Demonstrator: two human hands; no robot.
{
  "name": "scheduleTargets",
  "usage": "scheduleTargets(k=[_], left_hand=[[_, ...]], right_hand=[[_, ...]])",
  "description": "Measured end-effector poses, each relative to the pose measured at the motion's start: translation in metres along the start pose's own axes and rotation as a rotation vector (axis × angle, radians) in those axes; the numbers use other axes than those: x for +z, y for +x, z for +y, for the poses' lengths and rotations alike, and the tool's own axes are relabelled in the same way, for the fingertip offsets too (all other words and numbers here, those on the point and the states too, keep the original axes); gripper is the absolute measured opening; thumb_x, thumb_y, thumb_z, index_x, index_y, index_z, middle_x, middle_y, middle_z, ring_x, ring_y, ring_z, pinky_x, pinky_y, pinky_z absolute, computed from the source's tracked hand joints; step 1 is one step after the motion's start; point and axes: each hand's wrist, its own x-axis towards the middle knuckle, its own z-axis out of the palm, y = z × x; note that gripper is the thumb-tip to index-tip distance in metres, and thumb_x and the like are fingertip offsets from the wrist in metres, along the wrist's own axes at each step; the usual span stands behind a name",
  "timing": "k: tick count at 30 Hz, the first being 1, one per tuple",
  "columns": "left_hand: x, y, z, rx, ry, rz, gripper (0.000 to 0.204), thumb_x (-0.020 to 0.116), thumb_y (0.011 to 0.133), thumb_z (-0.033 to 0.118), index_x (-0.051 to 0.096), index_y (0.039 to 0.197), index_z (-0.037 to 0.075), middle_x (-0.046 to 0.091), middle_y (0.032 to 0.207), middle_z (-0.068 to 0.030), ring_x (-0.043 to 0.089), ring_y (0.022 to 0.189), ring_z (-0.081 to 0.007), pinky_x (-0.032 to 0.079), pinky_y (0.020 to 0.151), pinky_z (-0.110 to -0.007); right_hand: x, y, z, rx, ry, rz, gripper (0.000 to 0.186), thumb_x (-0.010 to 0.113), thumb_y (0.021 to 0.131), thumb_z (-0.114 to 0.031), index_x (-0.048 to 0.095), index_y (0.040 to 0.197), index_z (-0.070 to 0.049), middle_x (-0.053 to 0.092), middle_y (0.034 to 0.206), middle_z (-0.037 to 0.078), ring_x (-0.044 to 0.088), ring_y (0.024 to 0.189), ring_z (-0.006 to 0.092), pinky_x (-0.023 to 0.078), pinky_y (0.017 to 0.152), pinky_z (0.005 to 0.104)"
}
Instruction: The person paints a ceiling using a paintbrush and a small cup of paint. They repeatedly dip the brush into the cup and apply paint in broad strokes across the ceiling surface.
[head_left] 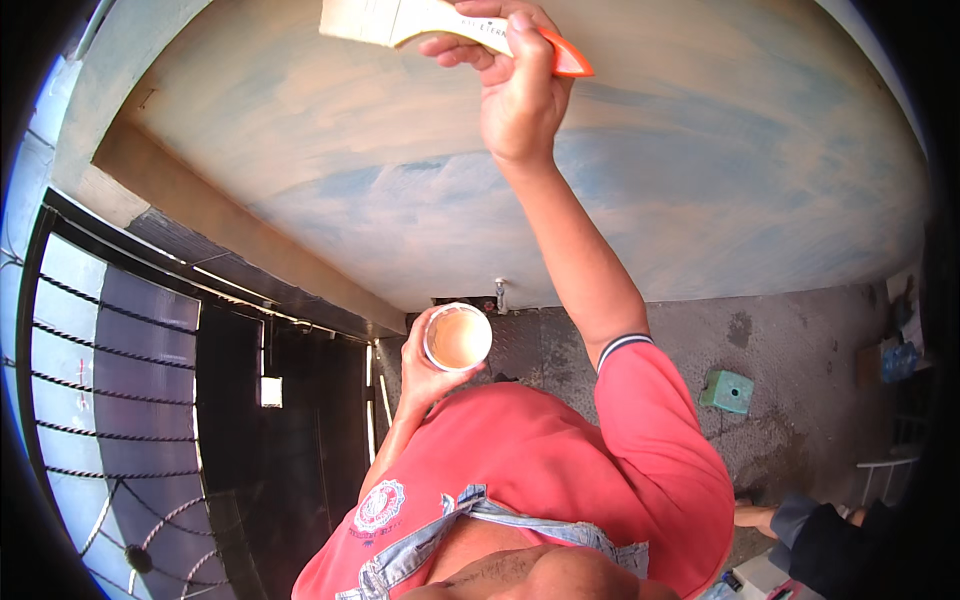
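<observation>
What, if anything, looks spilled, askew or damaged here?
Dark blotches on the floor near the green boxy item stand out against paler grey; whether spills or stains, I cannot tell. The cup in the left hand shows no spill.

Wall (720, 200) straight ahead; R hand (525, 95) up in front of it w/ brush (410, 22), bristle end to L. L hand (415, 368) lower, nr torso (520, 440), w/ cup (459, 369). Gate (290, 410) far L. Tap (501, 295) at wall base, beyond cup, slightly R. Small stool (728, 392) on floor (650, 345), R side. Another person's leg (810, 540) btm R.
</observation>
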Motion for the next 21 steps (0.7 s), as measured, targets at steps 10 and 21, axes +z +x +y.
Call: scheduleTargets(k=[10, 21], left_hand=[[-0.059, -0.011, -0.007, -0.016, 0.093, 0.032, 0.095, 0.099, 0.058, 0.024, 0.051, 0.136, -0.001, 0.066, 0.126, -0.0128, 0.064, 0.120, -0.0235, 0.049, 0.106, -0.040], [-0.102, -0.015, -0.025, 0.000, 0.118, 0.076, 0.096, 0.099, 0.058, 0.023, 0.051, 0.137, -0.001, 0.066, 0.126, -0.0126, 0.064, 0.120, -0.0238, 0.051, 0.105, -0.040]], right_hand=[[0.030, 0.014, 0.004, -0.491, -0.571, -0.307, 0.014, 0.073, 0.095, -0.013, 0.072, 0.101, -0.001, 0.075, 0.103, 0.011, 0.075, 0.088, 0.0227, 0.060, 0.075, 0.0315], [0.066, 0.012, 0.034, -0.613, -1.179, -0.707, 0.021, 0.067, 0.083, -0.004, 0.077, 0.101, -0.011, 0.073, 0.117, 0.007, 0.071, 0.100, 0.0260, 0.060, 0.084, 0.0352]])
